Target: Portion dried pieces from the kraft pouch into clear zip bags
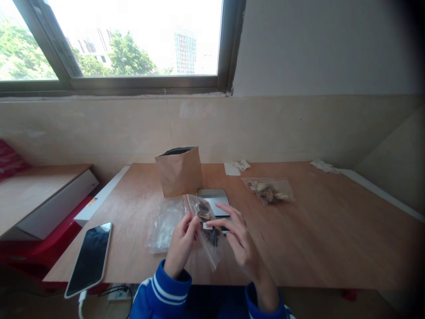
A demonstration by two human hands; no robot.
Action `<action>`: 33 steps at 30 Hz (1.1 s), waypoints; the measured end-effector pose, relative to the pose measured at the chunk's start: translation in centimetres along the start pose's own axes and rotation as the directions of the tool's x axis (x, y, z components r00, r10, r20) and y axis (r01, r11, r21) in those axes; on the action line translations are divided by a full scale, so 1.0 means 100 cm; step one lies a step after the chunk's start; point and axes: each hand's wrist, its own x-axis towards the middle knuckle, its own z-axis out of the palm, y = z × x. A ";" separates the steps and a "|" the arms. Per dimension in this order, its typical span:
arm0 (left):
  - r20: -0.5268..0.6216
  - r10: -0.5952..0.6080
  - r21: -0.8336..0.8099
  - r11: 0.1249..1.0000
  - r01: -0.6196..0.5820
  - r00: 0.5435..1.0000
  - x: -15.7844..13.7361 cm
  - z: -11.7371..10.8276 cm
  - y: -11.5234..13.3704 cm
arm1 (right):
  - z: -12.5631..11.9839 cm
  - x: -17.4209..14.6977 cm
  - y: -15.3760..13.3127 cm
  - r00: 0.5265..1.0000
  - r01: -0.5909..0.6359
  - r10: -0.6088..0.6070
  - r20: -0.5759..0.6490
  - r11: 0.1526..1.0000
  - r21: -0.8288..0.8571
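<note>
My left hand [182, 241] is closed, thumb and fingers pinching a clear zip bag [210, 253] by its red-striped edge. The bag is tilted and holds dark and brown dried pieces. My right hand [239, 238] has its fingers spread over the bag's right side. One fingertip of it meets a small white label [207, 226] on the bag; whether the label is stuck down I cannot tell. Behind the bag lies a flat scale with a silver plate [217, 207], partly hidden by the bag and my right hand. Beside my left hand rests a stack of clear plastic bags [162, 230].
An open brown paper bag [179, 173] stands behind the plastic bags. Another zip bag [270, 190] of dried pieces lies at the back right. A phone [89, 261] with a white cable overhangs the table's [332, 239] front left edge. Crumpled white tissue [241, 165] lies by the wall.
</note>
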 end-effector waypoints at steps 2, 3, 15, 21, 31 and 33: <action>-0.055 0.020 0.059 0.998 -0.017 0.998 -0.001 0.004 -0.002 | 0.005 0.004 -0.006 0.995 -0.077 0.068 -0.072 0.988 -0.132; -0.072 0.037 0.077 0.997 -0.031 0.997 -0.001 0.006 -0.003 | 0.009 0.007 -0.008 0.993 -0.103 0.093 -0.068 0.982 -0.158; -0.072 0.070 -0.009 0.997 -0.070 0.995 -0.004 0.012 -0.002 | 0.023 0.033 -0.009 0.986 -0.023 0.055 0.160 0.981 -0.194; -0.080 0.120 0.092 0.989 -0.112 0.990 0.000 0.008 0.000 | 0.024 0.039 -0.010 0.980 0.036 0.015 0.196 0.967 -0.252; 0.003 0.192 0.225 0.956 -0.187 0.981 -0.004 -0.016 0.008 | 0.008 0.046 0.029 0.991 -0.111 0.119 -0.066 0.988 0.111; -0.066 0.180 0.196 0.967 -0.164 0.982 -0.003 -0.022 0.008 | 0.000 0.047 0.038 0.966 -0.129 0.175 -0.191 0.965 0.228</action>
